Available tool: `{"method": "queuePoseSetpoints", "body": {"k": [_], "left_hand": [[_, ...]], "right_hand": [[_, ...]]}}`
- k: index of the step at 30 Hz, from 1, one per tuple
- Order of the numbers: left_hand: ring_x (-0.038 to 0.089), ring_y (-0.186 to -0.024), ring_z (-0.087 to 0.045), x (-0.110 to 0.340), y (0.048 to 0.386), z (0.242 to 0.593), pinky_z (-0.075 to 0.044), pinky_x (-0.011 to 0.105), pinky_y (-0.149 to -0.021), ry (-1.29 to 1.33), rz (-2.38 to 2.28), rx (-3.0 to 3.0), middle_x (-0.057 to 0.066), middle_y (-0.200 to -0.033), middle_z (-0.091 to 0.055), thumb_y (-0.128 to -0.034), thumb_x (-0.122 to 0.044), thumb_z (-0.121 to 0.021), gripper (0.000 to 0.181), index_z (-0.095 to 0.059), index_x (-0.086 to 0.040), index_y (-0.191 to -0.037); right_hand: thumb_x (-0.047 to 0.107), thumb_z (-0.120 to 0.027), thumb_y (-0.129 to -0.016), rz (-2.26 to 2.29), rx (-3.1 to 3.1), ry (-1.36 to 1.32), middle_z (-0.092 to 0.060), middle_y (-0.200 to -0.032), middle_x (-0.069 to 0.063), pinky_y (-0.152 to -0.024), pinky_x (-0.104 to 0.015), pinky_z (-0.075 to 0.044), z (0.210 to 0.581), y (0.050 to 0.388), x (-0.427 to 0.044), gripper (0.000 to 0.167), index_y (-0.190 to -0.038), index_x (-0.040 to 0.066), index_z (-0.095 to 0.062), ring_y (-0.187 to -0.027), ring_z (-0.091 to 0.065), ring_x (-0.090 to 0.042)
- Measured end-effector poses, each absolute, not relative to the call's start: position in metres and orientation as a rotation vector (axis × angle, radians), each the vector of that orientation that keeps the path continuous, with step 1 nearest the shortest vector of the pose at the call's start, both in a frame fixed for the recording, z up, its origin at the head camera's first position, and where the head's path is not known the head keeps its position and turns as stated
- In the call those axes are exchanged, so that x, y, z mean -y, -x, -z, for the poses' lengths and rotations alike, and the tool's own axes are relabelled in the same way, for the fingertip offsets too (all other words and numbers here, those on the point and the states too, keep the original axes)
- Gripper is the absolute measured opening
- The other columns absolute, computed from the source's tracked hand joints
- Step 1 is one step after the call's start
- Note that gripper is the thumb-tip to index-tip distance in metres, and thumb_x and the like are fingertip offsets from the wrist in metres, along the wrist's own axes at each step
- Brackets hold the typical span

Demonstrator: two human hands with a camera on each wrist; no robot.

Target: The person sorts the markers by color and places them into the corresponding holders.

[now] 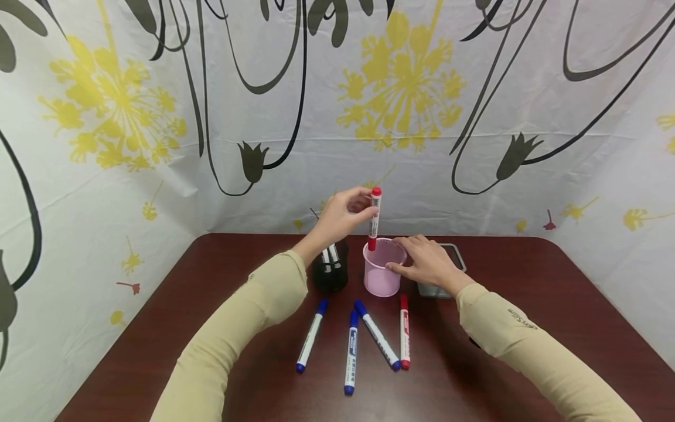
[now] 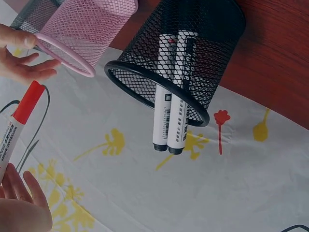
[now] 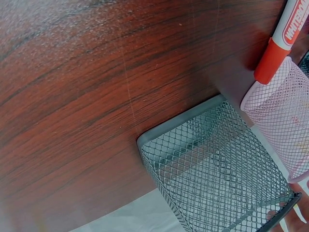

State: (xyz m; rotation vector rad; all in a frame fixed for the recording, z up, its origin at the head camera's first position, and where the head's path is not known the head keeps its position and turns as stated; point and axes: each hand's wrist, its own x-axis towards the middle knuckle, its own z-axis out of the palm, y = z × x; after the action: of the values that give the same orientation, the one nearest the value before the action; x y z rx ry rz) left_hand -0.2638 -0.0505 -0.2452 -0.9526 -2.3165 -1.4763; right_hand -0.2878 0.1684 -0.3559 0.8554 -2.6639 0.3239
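Observation:
My left hand point(image 1: 343, 214) pinches a red whiteboard marker point(image 1: 375, 217) near its top. The marker stands nearly upright, its lower red cap over the mouth of a pink mesh pen cup point(image 1: 382, 280). My right hand point(image 1: 429, 262) holds that cup by its rim from the right, thumb in front. Left of the cup is a black mesh pen cup point(image 2: 140, 79) with two black-capped markers point(image 2: 169, 116) in it. On the table in front lie another red marker point(image 1: 404, 334) and three blue markers point(image 1: 351, 351).
A grey square mesh holder point(image 3: 207, 164) stands right of the pink cup, partly behind my right hand. The dark red wooden table point(image 1: 501, 363) ends at a white patterned cloth point(image 1: 327, 117) hanging behind.

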Motion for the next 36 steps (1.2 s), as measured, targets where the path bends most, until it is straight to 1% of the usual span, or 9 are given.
{"method": "queuePoseSetpoints", "body": {"k": [2,8,12,18,25,32,36], "left_hand": [[0.023,-0.083,-0.06,0.05,0.267,0.247,-0.046,0.028,-0.075,0.95,1.485,2.32,0.015,-0.092,-0.062,-0.0824,-0.006,-0.062,0.026,-0.057,0.004,-0.105],[0.012,-0.08,-0.059,0.048,0.294,0.264,-0.045,0.023,-0.072,0.915,1.489,2.354,0.006,-0.091,-0.063,-0.0824,-0.014,-0.063,0.029,-0.058,-0.002,-0.108],[0.011,-0.078,-0.059,0.046,0.3,0.267,-0.045,0.023,-0.072,0.904,1.483,2.342,0.004,-0.089,-0.063,-0.0823,-0.016,-0.063,0.028,-0.059,-0.004,-0.107],[0.012,-0.077,-0.059,0.044,0.305,0.271,-0.046,0.022,-0.07,0.903,1.481,2.316,0.006,-0.089,-0.064,-0.0817,-0.015,-0.064,0.028,-0.059,-0.003,-0.106],[0.012,-0.078,-0.059,0.041,0.309,0.275,-0.046,0.023,-0.07,0.885,1.501,2.315,0.005,-0.088,-0.063,-0.0819,-0.016,-0.064,0.027,-0.059,-0.004,-0.105],[0.011,-0.076,-0.059,0.035,0.312,0.278,-0.046,0.022,-0.069,0.854,1.484,2.331,0.004,-0.088,-0.063,-0.082,-0.013,-0.064,0.025,-0.059,-0.004,-0.105],[0.01,-0.079,-0.059,0.033,0.313,0.285,-0.046,0.022,-0.071,0.832,1.498,2.358,0.003,-0.089,-0.063,-0.0821,-0.015,-0.064,0.027,-0.059,-0.005,-0.107]], "right_hand": [[0.057,-0.055,-0.076,-0.323,2.661,-0.857,-0.059,-0.104,-0.011,-0.079,-0.047,-0.04,0.356,0.288,-0.168,0.065,-0.118,0.007,-0.053,-0.097,-0.049,-0.028],[0.056,-0.057,-0.076,-0.324,2.654,-0.858,-0.059,-0.104,-0.011,-0.078,-0.047,-0.04,0.356,0.288,-0.168,0.064,-0.118,0.007,-0.053,-0.097,-0.049,-0.027],[0.055,-0.057,-0.076,-0.323,2.649,-0.863,-0.059,-0.104,-0.011,-0.078,-0.046,-0.04,0.356,0.288,-0.168,0.064,-0.117,0.007,-0.053,-0.097,-0.049,-0.028],[0.056,-0.057,-0.076,-0.325,2.653,-0.863,-0.059,-0.103,-0.01,-0.077,-0.046,-0.041,0.356,0.288,-0.168,0.064,-0.118,0.007,-0.053,-0.096,-0.05,-0.027],[0.056,-0.056,-0.076,-0.329,2.654,-0.863,-0.059,-0.104,-0.011,-0.078,-0.047,-0.04,0.356,0.287,-0.168,0.065,-0.118,0.006,-0.053,-0.097,-0.049,-0.027],[0.056,-0.056,-0.076,-0.321,2.659,-0.857,-0.059,-0.104,-0.011,-0.078,-0.047,-0.04,0.356,0.287,-0.168,0.066,-0.118,0.006,-0.053,-0.097,-0.049,-0.027],[0.056,-0.057,-0.076,-0.325,2.662,-0.855,-0.058,-0.104,-0.011,-0.078,-0.047,-0.04,0.357,0.287,-0.169,0.066,-0.119,0.006,-0.053,-0.097,-0.049,-0.027]]}}
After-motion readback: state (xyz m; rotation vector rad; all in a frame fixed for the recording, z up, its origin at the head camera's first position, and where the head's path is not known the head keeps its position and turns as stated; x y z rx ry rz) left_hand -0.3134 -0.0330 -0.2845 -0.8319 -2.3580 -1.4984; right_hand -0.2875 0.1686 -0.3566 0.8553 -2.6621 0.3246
